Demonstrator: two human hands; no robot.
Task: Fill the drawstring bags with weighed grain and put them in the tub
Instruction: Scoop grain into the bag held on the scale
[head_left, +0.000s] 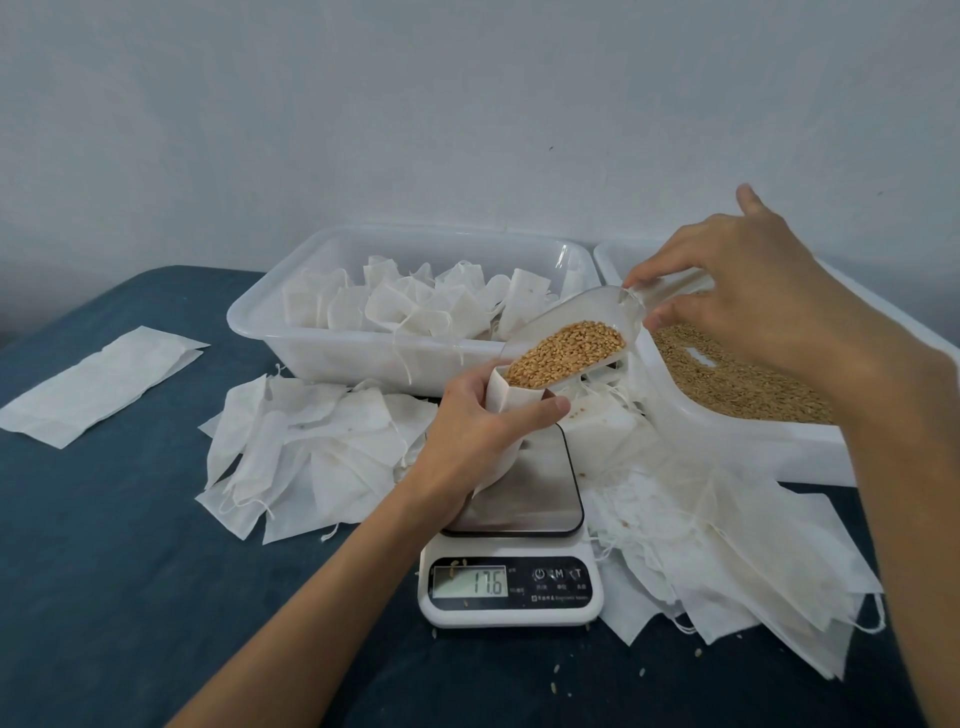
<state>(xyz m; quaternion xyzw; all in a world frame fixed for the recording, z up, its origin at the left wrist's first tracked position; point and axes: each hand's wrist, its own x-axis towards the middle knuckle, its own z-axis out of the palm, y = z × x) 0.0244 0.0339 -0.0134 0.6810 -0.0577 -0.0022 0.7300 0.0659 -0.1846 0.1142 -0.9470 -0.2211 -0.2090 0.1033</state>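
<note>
While tilted, scoop (571, 332) over bag (511, 400)

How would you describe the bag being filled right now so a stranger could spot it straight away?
Start at the digital scale in the middle of the blue table. Just above its steel platform, the left hand grips one white bag upright. Unlike the flat empty bags around it, its mouth is open under the clear scoop of grain.

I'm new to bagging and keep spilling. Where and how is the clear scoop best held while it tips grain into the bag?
Hold the scoop by its handle at the raised back end, coming from the right and above, as the right hand does. The open lip slopes down-left into the bag held by the left hand, so a rear grip probably steers the tilt and keeps fingers off the grain.
</note>
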